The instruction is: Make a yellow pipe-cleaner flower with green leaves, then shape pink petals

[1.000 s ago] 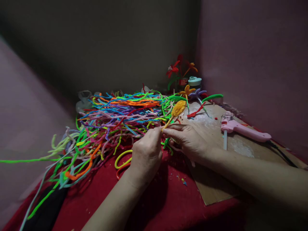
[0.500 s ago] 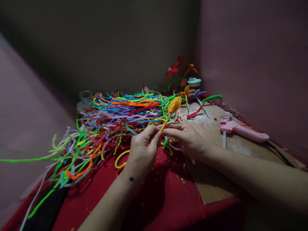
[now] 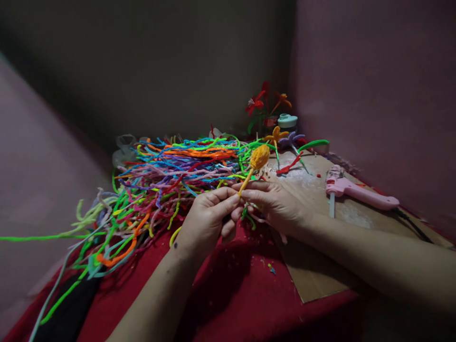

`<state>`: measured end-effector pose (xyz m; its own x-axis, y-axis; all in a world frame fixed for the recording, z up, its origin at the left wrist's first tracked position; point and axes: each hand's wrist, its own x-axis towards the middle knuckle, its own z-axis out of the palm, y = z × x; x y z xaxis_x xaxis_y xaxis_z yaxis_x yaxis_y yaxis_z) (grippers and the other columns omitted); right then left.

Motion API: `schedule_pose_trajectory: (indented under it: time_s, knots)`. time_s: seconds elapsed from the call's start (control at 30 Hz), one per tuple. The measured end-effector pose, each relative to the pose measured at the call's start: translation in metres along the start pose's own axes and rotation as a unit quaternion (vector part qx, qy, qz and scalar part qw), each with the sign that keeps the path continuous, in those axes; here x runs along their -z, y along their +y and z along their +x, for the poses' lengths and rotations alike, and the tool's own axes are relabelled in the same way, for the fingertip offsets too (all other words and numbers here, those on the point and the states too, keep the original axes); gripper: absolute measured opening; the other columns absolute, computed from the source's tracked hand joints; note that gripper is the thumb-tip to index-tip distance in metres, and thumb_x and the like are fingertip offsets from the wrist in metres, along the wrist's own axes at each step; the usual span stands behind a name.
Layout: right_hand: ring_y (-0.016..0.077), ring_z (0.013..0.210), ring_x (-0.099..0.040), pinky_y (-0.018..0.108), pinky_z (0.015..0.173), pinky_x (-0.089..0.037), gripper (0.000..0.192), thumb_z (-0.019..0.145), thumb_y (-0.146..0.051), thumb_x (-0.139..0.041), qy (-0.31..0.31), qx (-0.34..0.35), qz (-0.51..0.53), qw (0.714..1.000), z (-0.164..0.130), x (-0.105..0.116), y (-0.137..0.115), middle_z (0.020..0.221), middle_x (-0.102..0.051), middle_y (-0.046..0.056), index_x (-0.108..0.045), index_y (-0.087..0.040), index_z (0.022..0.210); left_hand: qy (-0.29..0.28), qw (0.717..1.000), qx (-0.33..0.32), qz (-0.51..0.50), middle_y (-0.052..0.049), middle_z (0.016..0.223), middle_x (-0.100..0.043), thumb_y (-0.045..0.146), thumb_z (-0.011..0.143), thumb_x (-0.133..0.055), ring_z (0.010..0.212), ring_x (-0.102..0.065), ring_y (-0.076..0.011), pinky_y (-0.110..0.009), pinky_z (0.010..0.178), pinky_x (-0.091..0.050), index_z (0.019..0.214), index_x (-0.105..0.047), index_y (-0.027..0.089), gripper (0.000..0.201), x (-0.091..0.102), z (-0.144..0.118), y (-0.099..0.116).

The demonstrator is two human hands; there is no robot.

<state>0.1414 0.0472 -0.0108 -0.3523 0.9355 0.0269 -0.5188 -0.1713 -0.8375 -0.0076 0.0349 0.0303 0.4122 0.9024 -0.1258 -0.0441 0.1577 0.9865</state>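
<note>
left hand (image 3: 208, 216) turned further palm-up than half a second ago, wrist rolled outward, fingers now curled toward the camera; fingertips pressed together on the thin stem of the yellow pipe-cleaner bud (image 3: 259, 157); right hand (image 3: 276, 204) almost unmoved, thumb and forefinger pinching the same stem just beside the left fingertips, remaining fingers loosely curled beneath; bud head raised slightly and tipped to the upper right compared with a second ago, held above the edge of the pipe-cleaner pile (image 3: 171, 175), clear of the red cloth (image 3: 242, 294); pile, pink glue gun (image 3: 359, 194) and cardboard sheet (image 3: 320, 280) unchanged in place.

hard to make out: lower end of the stem, hidden between the two sets of fingertips; green strand under the right palm, mostly covered, unclear whether gripped or merely lying there; finished flowers (image 3: 265, 102) in the far corner dim and small, container beneath them not readable; pale teal object (image 3: 287, 120) beside them too small to identify; clear plastic at the back of the pile only a faint shape; glue gun cord lost in shadow toward the right edge; both forearms cut off by the lower frame; black patch at lower left dark and indistinct.
</note>
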Motion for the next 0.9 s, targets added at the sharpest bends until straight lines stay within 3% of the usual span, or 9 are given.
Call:
schedule_pose_trajectory:
  time_s: [0.13, 0.23, 0.3, 0.43, 0.53, 0.6, 0.67, 0.73, 0.9]
  knots:
    - [0.0080, 0.056, -0.053, 0.022, 0.053, -0.037, 0.020, 0.070, -0.026, -0.069, 0.009, 0.018, -0.010, 1.000, -0.002, -0.002, 0.000, 0.069, -0.063, -0.001, -0.070, -0.019, 0.090, 0.028, 0.995, -0.046, 0.086, 0.004, 0.057, -0.051, 0.030, 0.083, -0.052, 0.033, -0.036, -0.0021, -0.016, 0.034, -0.031, 0.074, -0.056, 0.013, 0.020, -0.004, -0.001, 0.000]
    - [0.0091, 0.055, -0.052, 0.022, 0.052, -0.037, 0.017, 0.070, -0.027, -0.069, 0.022, 0.038, -0.012, 0.999, -0.002, -0.002, 0.002, 0.067, -0.063, -0.001, -0.070, -0.019, 0.085, 0.068, 0.966, -0.104, 0.227, 0.003, 0.057, -0.054, 0.030, 0.084, -0.051, 0.038, -0.045, -0.0054, -0.017, 0.039, -0.035, 0.078, -0.058, 0.014, 0.019, -0.006, -0.001, -0.004]
    - [0.0100, 0.059, -0.053, 0.022, 0.053, -0.038, 0.014, 0.070, -0.025, -0.069, 0.035, 0.044, -0.005, 0.998, -0.001, -0.002, 0.003, 0.070, -0.063, 0.000, -0.070, -0.019, 0.082, 0.100, 0.928, -0.161, 0.321, 0.002, 0.060, -0.057, 0.028, 0.082, -0.054, 0.045, -0.050, -0.0076, -0.018, 0.045, -0.039, 0.084, -0.059, 0.015, 0.014, -0.006, 0.000, -0.009]
    - [0.0098, 0.059, -0.051, 0.022, 0.052, -0.036, 0.013, 0.070, -0.025, -0.070, 0.051, 0.042, -0.007, 0.998, 0.000, -0.001, 0.005, 0.069, -0.063, 0.000, -0.070, -0.020, 0.082, 0.169, 0.824, -0.292, 0.456, -0.001, 0.075, -0.063, 0.020, 0.082, -0.054, 0.062, -0.058, -0.0102, -0.020, 0.060, -0.044, 0.088, -0.057, 0.016, 0.008, -0.003, 0.005, -0.022]
    - [0.0070, 0.048, -0.042, 0.021, 0.045, -0.029, 0.014, 0.070, -0.028, -0.070, 0.064, 0.039, -0.043, 0.996, 0.001, 0.000, 0.006, 0.058, -0.057, -0.002, -0.071, -0.021, 0.082, 0.176, 0.761, -0.355, 0.514, -0.003, 0.080, -0.064, 0.016, 0.084, -0.050, 0.070, -0.059, -0.0114, -0.021, 0.065, -0.043, 0.089, -0.056, 0.016, 0.008, 0.001, 0.008, -0.030]
    - [0.0055, 0.043, -0.034, 0.021, 0.041, -0.023, 0.014, 0.070, -0.029, -0.070, 0.073, 0.032, -0.066, 0.995, 0.000, 0.000, 0.005, 0.053, -0.053, -0.004, -0.071, -0.020, 0.080, 0.166, 0.739, -0.377, 0.533, -0.003, 0.079, -0.063, 0.013, 0.085, -0.047, 0.071, -0.059, -0.0117, -0.021, 0.066, -0.043, 0.090, -0.056, 0.016, 0.012, 0.004, 0.009, -0.033]
    - [0.0050, 0.041, -0.030, 0.021, 0.038, -0.018, 0.015, 0.071, -0.032, -0.069, 0.071, 0.028, -0.084, 0.994, -0.001, -0.001, 0.004, 0.050, -0.049, -0.005, -0.070, -0.020, 0.080, 0.158, 0.742, -0.385, 0.526, -0.002, 0.080, -0.062, 0.010, 0.085, -0.044, 0.071, -0.058, -0.0113, -0.020, 0.066, -0.042, 0.093, -0.056, 0.017, 0.016, 0.005, 0.008, -0.033]
    - [0.0049, 0.040, -0.030, 0.021, 0.037, -0.017, 0.018, 0.072, -0.034, -0.068, 0.057, 0.037, -0.103, 0.992, -0.002, -0.003, 0.002, 0.050, -0.048, -0.005, -0.070, -0.020, 0.082, 0.157, 0.764, -0.375, 0.501, -0.001, 0.080, -0.062, 0.011, 0.085, -0.044, 0.068, -0.056, -0.0100, -0.019, 0.064, -0.042, 0.093, -0.056, 0.018, 0.016, 0.003, 0.006, -0.030]
    - [0.0048, 0.046, -0.037, 0.020, 0.041, -0.024, 0.014, 0.072, -0.028, -0.069, 0.019, 0.087, -0.097, 0.991, -0.005, -0.006, -0.002, 0.061, -0.056, -0.004, -0.070, -0.018, 0.082, 0.164, 0.864, -0.270, 0.393, 0.004, 0.063, -0.054, 0.019, 0.085, -0.048, 0.052, -0.046, -0.0061, -0.016, 0.050, -0.036, 0.080, -0.057, 0.018, 0.011, -0.005, 0.001, -0.019]
